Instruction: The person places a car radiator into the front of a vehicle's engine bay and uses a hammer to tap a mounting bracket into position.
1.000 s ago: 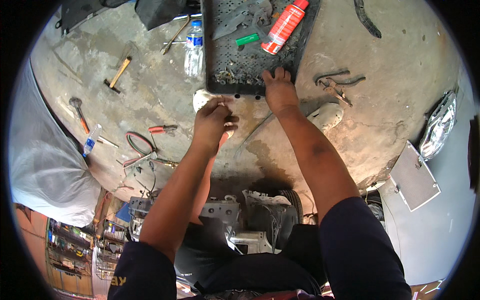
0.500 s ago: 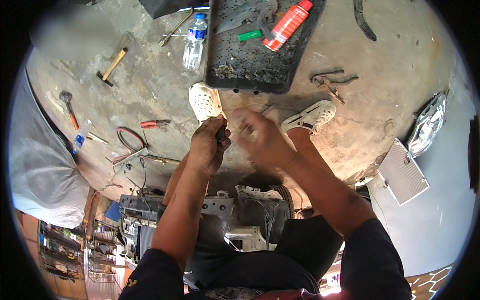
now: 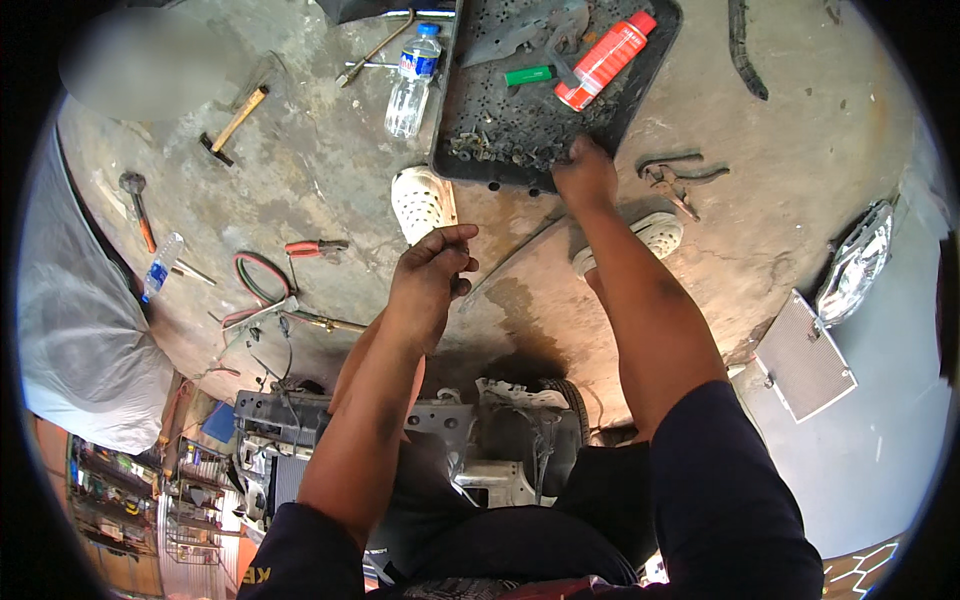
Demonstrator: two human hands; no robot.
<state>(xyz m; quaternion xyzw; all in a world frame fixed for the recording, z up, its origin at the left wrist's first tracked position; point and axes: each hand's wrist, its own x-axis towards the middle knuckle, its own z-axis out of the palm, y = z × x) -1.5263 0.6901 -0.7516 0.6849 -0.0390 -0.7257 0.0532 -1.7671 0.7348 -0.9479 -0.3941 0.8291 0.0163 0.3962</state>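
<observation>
My right hand [image 3: 587, 180] reaches to the near right corner of a black tray [image 3: 640, 85]. Its fingers are curled together at the tray's rim, beside a layer of small loose hardware [image 3: 500, 145]; whatever they pinch is hidden. Above the floor, near my left shoe, is my left hand [image 3: 432, 275]. Its fingers are bent inward with the thumb against them, and anything inside cannot be made out. Also in the tray are a red spray can [image 3: 604, 62], a green box-like piece [image 3: 530, 75] and a crumpled grey plastic sheet [image 3: 525, 35].
A water bottle [image 3: 412, 85] stands left of the tray, pliers-like tools [image 3: 672, 180] lie right of it. Hammers [image 3: 235, 125], red-handled pliers [image 3: 315, 248] and a hose loop [image 3: 258, 280] lie leftward. Car front parts [image 3: 520, 430] are beneath me; a headlamp [image 3: 857, 265] is at right.
My right hand has moved from beside my left hand forward to the tray's near edge. The dark piece seen in my left hand no longer shows. The view has shifted slightly.
</observation>
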